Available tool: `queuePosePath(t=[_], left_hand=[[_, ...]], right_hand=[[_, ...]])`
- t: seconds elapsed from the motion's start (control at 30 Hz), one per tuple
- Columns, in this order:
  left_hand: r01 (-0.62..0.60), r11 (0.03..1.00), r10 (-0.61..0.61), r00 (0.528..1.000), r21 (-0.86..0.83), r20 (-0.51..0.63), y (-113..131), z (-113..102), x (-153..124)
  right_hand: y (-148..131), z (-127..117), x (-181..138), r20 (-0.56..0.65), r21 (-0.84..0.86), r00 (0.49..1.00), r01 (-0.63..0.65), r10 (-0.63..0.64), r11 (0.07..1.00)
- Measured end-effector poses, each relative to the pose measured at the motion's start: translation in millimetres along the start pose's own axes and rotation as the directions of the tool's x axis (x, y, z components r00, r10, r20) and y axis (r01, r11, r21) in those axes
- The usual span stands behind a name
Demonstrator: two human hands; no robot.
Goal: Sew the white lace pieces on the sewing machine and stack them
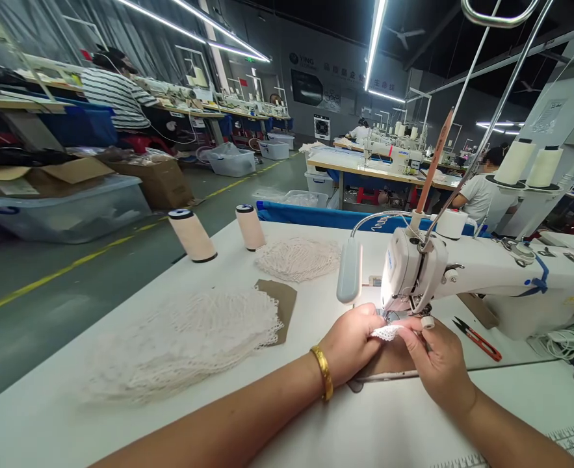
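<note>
A small piece of white lace (388,333) lies under the needle area of the white sewing machine (476,266). My left hand (352,341), with a gold bangle on the wrist, pinches the lace from the left. From the right, my right hand (435,357) grips its other edge between thumb and fingers. The machine's lamp (349,272) lights the spot. Left of my forearm is a big stack of cream lace pieces (184,344), partly over a brown card (279,309). A smaller lace pile (299,258) sits behind it.
Two thread cones (192,237) stand at the table's far left edge. Red-handled thread snips (479,339) lie right of my right hand, and a clear ruler (572,437) at the lower right. A pencil (435,162) stands upright on the machine. Other people work at machines beyond.
</note>
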State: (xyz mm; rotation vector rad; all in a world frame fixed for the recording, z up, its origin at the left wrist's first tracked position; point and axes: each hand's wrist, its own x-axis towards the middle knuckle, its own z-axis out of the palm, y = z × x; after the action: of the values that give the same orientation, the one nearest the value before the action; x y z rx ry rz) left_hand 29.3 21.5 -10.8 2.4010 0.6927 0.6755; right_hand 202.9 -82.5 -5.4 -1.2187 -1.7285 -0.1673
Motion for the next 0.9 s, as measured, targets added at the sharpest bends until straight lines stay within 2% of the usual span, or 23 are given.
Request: queuePosePath(t=[0.13,0.33,0.43,0.53,0.6,0.67,0.77,0.9], left_hand=[[-0.002,0.998,0.005,0.999,-0.066,0.04,4.1,-3.8,-2.0],[0.047,0.986,-0.036,0.997,-0.162,0.071,12.3,-11.0,-6.6],[-0.03,0.968,0.04,0.999,-0.248,0.035,16.2,-12.3,-10.3],[-0.19,0.973,0.184,0.981,-0.133,-0.053,16.4,-9.7,-19.1],[-0.292,0.956,0.294,0.953,0.026,-0.078,15.2,-6.3,-27.2],[-0.361,0.924,0.371,0.927,0.126,-0.059,14.5,-3.1,-34.9],[-0.4,0.899,0.41,0.912,0.177,-0.023,15.7,-0.4,-41.8],[-0.396,0.895,0.407,0.913,0.207,-0.015,18.0,-0.5,-42.2]], right_hand=[[2.7,-0.3,-1.4,0.005,0.014,0.999,-0.033,0.033,0.999],[3.5,-2.6,-2.4,0.075,-0.013,0.996,-0.044,0.045,0.999],[2.0,-7.3,-2.7,0.127,-0.016,0.991,-0.034,0.035,0.999],[2.3,-13.4,-4.1,0.256,-0.025,0.965,0.071,-0.062,0.997],[4.0,-17.0,-5.6,0.376,-0.012,0.913,0.175,-0.157,0.985],[6.4,-19.6,-7.3,0.472,-0.004,0.858,0.231,-0.201,0.973],[9.0,-21.9,-9.2,0.54,-0.039,0.824,0.231,-0.173,0.972],[9.5,-22.6,-9.3,0.544,-0.052,0.825,0.214,-0.152,0.975]])
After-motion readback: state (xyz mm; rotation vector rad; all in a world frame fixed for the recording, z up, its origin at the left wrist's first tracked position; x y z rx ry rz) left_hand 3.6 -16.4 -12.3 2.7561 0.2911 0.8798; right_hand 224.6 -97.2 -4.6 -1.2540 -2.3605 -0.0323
